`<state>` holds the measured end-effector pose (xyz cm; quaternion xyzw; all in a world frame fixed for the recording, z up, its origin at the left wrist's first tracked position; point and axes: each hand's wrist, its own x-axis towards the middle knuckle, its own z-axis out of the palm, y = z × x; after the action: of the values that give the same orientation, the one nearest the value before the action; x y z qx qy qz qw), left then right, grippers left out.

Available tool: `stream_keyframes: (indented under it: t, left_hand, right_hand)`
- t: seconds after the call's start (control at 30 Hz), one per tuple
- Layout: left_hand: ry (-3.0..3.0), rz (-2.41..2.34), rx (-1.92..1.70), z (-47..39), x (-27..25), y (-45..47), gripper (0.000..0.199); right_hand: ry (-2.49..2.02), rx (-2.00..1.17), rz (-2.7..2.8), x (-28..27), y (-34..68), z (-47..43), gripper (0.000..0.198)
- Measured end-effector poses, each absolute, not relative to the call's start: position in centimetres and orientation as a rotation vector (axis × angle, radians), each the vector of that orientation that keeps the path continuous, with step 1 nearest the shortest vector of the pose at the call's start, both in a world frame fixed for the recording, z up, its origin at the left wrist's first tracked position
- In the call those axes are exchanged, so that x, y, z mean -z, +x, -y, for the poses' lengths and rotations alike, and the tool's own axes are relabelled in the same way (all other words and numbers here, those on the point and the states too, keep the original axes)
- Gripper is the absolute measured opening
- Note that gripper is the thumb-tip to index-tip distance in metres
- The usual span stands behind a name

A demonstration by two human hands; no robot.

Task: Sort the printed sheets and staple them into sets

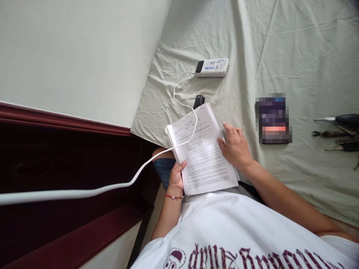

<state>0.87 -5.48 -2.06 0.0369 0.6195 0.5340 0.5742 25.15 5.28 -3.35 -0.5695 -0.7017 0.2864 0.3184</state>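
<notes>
Papers [206, 157] | left fingers [181, 165]: clasping left edge | right fingers [221, 144]: extended at right edge

The person wears a white shirt [215, 220] with short, loose sleeves [336, 243]. Across its front runs large blackletter lettering [246, 257] in dark maroon, its strokes broken by pale flecks. Beside the letters sits a round cartoon figure [176, 259] in the same maroon, with a dark cap of colour on top and two ringed eyes. At the wrist of the left hand [176, 181] is a thin red bracelet [173, 197] with small pale beads. The shorts [163, 171] are blue denim, hemmed near the knee.
</notes>
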Motion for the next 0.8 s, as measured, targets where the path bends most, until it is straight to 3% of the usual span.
stream_keyframes:
  t: [0.27,0.43,0.6,0.8]
  left_hand:
    - [0.203,-1.462,-1.186,5.3,1.8,1.7,0.053]
    - [0.349,-1.484,-1.194,4.9,1.2,2.1,0.057]
    - [0.314,-1.388,-1.037,5.1,1.1,3.5,0.057]
    - [0.376,-1.308,-0.907,4.3,0.6,5.0,0.055]
  right_hand:
    - [-1.48,-1.263,1.807,1.8,25.8,-5.6,0.061]
    - [-1.38,-1.435,1.619,1.7,26.4,-6.1,0.047]
    - [-1.203,-1.821,1.29,2.3,27.1,-6.5,0.036]
    - [-1.292,-1.901,1.307,0.3,29.1,-7.1,0.037]
